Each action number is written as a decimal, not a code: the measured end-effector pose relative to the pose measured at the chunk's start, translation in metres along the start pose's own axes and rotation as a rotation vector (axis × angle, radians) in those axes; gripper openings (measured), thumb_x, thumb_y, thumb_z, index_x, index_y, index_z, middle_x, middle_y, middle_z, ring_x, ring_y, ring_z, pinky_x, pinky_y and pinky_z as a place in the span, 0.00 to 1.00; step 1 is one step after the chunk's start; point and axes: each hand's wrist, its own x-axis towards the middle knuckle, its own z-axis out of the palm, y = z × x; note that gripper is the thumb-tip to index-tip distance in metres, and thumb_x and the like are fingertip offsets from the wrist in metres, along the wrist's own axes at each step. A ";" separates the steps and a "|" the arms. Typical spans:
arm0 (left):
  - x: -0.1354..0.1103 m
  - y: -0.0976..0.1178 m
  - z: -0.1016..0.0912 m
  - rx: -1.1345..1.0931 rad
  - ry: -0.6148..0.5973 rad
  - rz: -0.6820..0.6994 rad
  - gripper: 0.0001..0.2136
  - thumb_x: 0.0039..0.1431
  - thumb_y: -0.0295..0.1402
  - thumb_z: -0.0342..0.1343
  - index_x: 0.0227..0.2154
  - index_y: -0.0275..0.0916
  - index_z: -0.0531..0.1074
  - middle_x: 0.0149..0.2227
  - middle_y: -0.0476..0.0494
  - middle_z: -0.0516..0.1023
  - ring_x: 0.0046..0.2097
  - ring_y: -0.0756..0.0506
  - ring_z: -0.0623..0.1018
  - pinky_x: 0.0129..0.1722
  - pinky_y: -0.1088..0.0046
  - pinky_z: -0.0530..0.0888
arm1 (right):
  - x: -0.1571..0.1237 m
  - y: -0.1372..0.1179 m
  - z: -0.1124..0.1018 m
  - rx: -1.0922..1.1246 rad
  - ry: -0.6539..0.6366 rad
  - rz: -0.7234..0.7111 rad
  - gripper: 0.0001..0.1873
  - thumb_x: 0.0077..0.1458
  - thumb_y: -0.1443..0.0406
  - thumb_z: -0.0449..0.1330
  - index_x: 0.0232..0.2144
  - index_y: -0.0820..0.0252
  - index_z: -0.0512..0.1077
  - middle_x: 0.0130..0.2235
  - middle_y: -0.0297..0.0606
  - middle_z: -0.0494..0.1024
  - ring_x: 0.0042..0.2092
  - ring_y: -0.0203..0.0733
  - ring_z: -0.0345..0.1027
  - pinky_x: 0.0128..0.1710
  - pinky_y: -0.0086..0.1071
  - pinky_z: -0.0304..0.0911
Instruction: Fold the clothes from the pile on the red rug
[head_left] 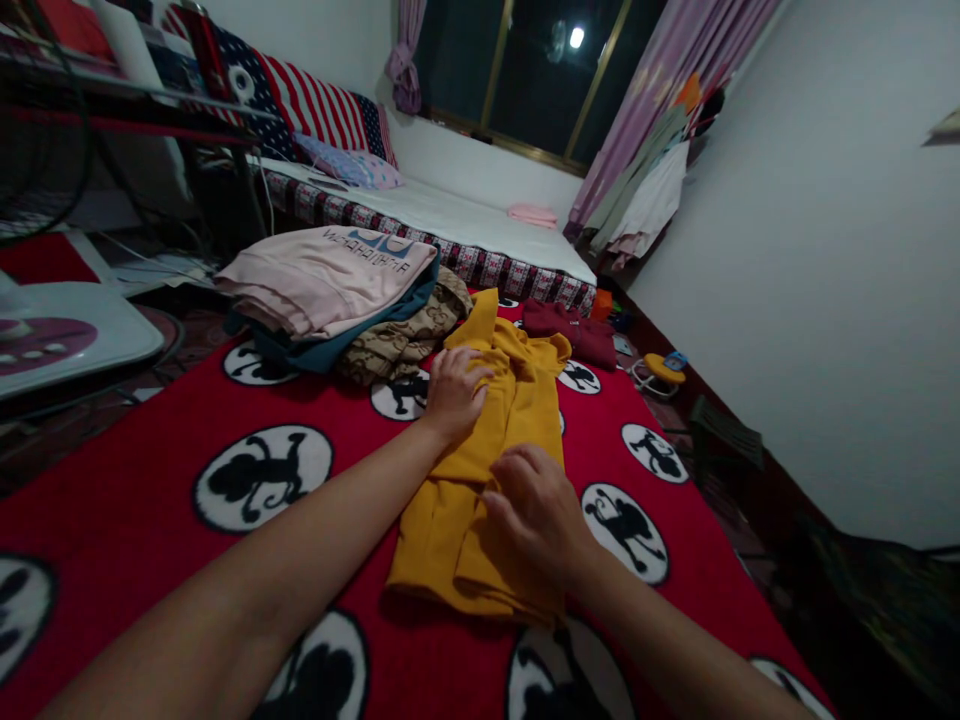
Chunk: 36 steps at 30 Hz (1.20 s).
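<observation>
On the long mustard-yellow cloth garment, the left hand is rested, fingers spread; over its near end, the right hand is held apart, loosely curled.

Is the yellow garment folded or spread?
Partly folded: the yellow garment has overlapping layers at its near end and bunched cloth at the far end.

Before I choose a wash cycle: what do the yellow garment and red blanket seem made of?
Yellow garment: probably woven or knit cloth, matte; soft creases without shine, fibre unclear.
Red blanket: likely plush fleece, matte; its surface looks slightly fuzzy.
</observation>
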 end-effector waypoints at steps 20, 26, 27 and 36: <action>-0.021 0.002 0.001 -0.003 -0.328 0.242 0.15 0.60 0.29 0.49 0.49 0.40 0.69 0.50 0.40 0.71 0.52 0.43 0.69 0.55 0.62 0.66 | -0.066 -0.004 -0.060 0.142 -0.472 0.059 0.04 0.54 0.67 0.61 0.30 0.54 0.76 0.29 0.34 0.76 0.31 0.37 0.69 0.30 0.28 0.58; 0.023 0.008 0.020 0.044 -0.248 0.030 0.24 0.62 0.34 0.47 0.59 0.29 0.59 0.60 0.30 0.63 0.62 0.40 0.63 0.61 0.62 0.60 | 0.008 0.018 -0.033 0.223 0.071 0.126 0.08 0.56 0.63 0.58 0.37 0.58 0.74 0.38 0.39 0.78 0.41 0.41 0.71 0.42 0.33 0.64; 0.028 0.008 0.026 0.049 -0.282 0.014 0.23 0.62 0.34 0.47 0.58 0.29 0.60 0.60 0.30 0.64 0.62 0.40 0.64 0.61 0.63 0.61 | 0.022 0.027 -0.022 0.221 0.170 0.126 0.11 0.55 0.64 0.58 0.41 0.59 0.73 0.42 0.42 0.77 0.45 0.43 0.70 0.47 0.36 0.64; 0.028 -0.017 0.044 0.040 -0.402 0.153 0.17 0.62 0.33 0.48 0.51 0.37 0.72 0.59 0.41 0.69 0.60 0.44 0.67 0.61 0.68 0.62 | 0.073 0.073 0.054 0.003 0.176 0.450 0.25 0.61 0.60 0.50 0.59 0.62 0.63 0.64 0.50 0.60 0.67 0.53 0.46 0.64 0.57 0.38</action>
